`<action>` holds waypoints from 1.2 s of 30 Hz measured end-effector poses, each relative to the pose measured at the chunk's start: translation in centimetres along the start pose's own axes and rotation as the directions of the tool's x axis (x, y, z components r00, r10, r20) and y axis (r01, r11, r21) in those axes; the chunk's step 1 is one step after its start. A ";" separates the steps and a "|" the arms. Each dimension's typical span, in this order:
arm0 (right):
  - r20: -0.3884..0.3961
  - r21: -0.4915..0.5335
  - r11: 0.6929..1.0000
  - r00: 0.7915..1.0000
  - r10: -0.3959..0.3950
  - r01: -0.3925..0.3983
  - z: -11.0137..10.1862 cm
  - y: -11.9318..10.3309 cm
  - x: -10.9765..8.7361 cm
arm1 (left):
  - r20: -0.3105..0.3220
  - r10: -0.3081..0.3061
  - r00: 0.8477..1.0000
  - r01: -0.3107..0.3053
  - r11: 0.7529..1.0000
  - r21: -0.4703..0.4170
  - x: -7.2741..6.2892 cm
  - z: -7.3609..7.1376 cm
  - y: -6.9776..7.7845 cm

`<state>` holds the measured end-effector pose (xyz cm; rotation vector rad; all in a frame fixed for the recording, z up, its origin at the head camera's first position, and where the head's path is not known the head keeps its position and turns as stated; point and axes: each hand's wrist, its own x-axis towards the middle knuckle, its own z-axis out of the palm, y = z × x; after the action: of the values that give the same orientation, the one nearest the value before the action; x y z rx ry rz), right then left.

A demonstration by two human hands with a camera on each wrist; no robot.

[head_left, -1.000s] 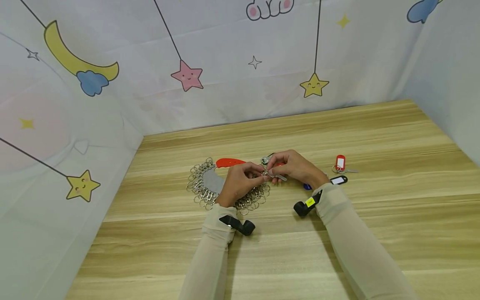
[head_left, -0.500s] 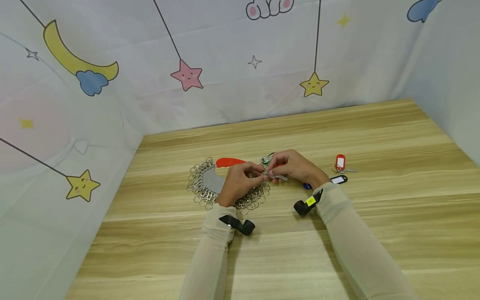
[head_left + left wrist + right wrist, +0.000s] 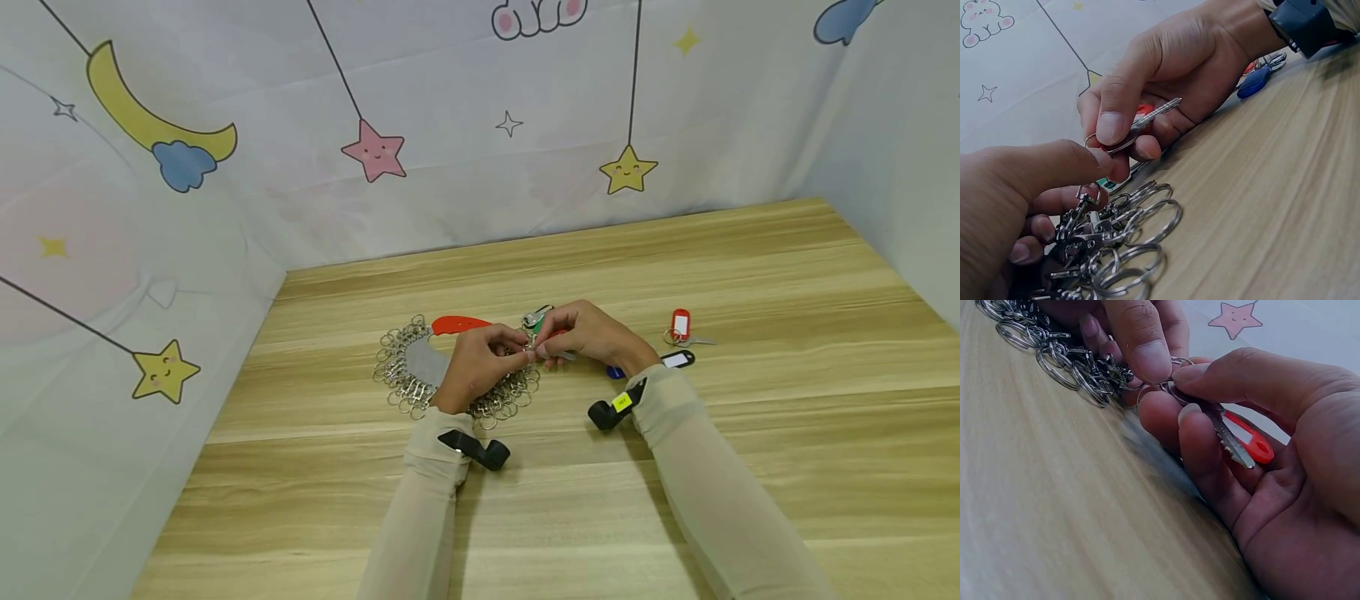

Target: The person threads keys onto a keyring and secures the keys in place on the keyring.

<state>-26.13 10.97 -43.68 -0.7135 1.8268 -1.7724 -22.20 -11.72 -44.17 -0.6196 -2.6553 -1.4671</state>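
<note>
In the right wrist view, my right hand [image 3: 1254, 425] holds a silver key [image 3: 1234, 442] with its toothed end pointing out, and a red key tag [image 3: 1260, 449] lies against the palm. At its fingertips my left hand [image 3: 480, 362] pinches a split ring [image 3: 1182, 360], and the fingertips of both hands meet there. The ring's joint is partly hidden by the thumbs. Under the left hand lies a grey plate [image 3: 426, 363] with a red handle [image 3: 459, 324]. Several clasps with metal rings [image 3: 1157, 219] fringe the plate, some of them close below the left fingers.
Right of the hands lie a red-tagged key [image 3: 681, 323], a black key tag [image 3: 678, 359] and a blue tag [image 3: 615, 372]. Just behind the right fingers is a black tag with a key [image 3: 537, 317]. A printed cloth [image 3: 450, 208] stands behind the wooden table [image 3: 540, 517].
The key in my right fingers has turned, so less of it shows in the head view. Both hands stay nearly in place, and a green item behind the right fingers shows more.
</note>
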 end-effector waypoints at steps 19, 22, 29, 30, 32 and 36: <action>-0.085 -0.005 0.999 0.995 0.046 -0.047 0.4 -0.2 0.0 | 0.014 0.016 1.000 -0.016 1.000 0.018 0.1 0.0 -0.1; -0.094 -0.001 0.999 0.994 0.050 -0.050 0.5 -0.3 0.1 | 0.015 0.020 1.000 -0.020 0.999 0.028 0.1 0.0 -0.1; -0.088 0.018 0.999 0.995 0.041 -0.039 0.5 -0.3 0.1 | 0.004 0.032 0.999 -0.032 0.999 0.031 0.0 0.1 -0.1; -0.084 0.020 0.999 0.996 0.039 -0.037 0.4 -0.3 0.1 | 0.003 0.030 1.000 -0.030 0.999 0.029 0.0 0.1 -0.1; -0.079 0.018 0.999 0.996 0.033 -0.032 0.4 -0.3 0.1 | 0.003 0.026 1.000 -0.026 0.999 0.024 0.0 0.1 -0.1; -0.074 0.017 1.000 0.997 0.023 -0.022 0.4 -0.3 0.0 | 0.004 0.020 1.000 -0.021 1.000 0.015 0.1 0.1 -0.2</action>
<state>-25.91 10.66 -43.39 -0.6260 1.8592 -1.8199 -22.33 -11.72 -44.39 -0.6469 -2.6520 -1.4405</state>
